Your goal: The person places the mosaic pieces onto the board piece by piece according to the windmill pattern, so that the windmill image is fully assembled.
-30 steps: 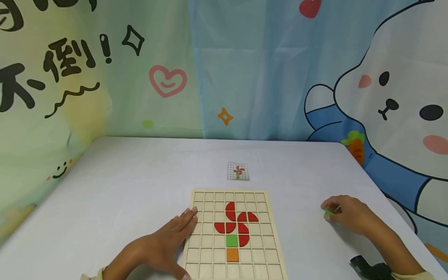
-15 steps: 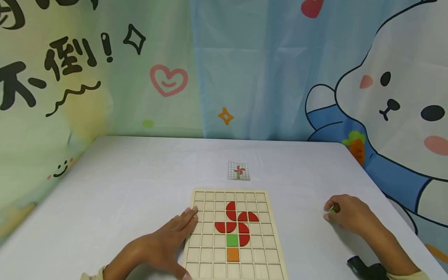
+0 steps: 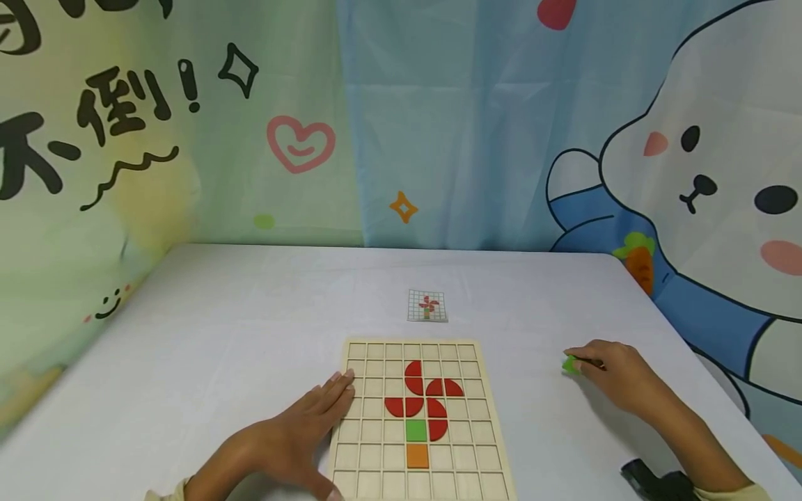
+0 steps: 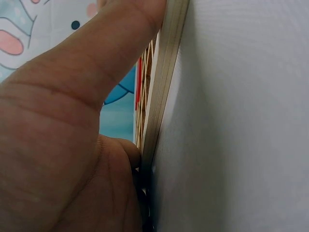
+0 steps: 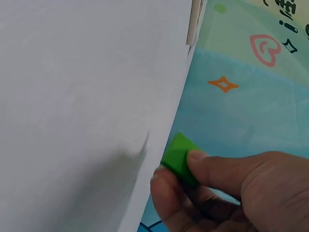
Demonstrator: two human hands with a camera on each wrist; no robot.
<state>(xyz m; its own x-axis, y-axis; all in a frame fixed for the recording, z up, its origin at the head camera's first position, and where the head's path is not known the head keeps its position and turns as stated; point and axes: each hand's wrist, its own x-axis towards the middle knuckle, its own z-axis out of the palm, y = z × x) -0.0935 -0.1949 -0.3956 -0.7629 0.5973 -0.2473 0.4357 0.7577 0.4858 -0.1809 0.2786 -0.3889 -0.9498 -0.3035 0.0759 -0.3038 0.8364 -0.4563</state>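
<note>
My right hand (image 3: 617, 376) pinches a small green tile (image 5: 176, 154) between thumb and fingers, over the table to the right of the board. My left hand (image 3: 294, 435) lies along the left side of a wooden grid board (image 3: 370, 456), fingers straight and fingertips on its rim. In the left wrist view the thumb reaches to the board's edge (image 4: 166, 72). Quarter-round red tiles (image 3: 413, 379) form a pinwheel in the grid. Below them lie a green square tile (image 3: 415, 430) and an orange square tile (image 3: 417, 456).
Behind the board, a small card (image 3: 427, 306) printed with a pinwheel on a grid lies on the white table (image 3: 250, 313). A black device (image 3: 658, 480) sits by the right wrist. A cartoon-printed curtain (image 3: 438, 139) hangs beyond the table.
My right hand has turned and shifted slightly left and away from me, so the green tile, mostly hidden among the fingers before, now shows at the fingertips. The left hand and board stay put.
</note>
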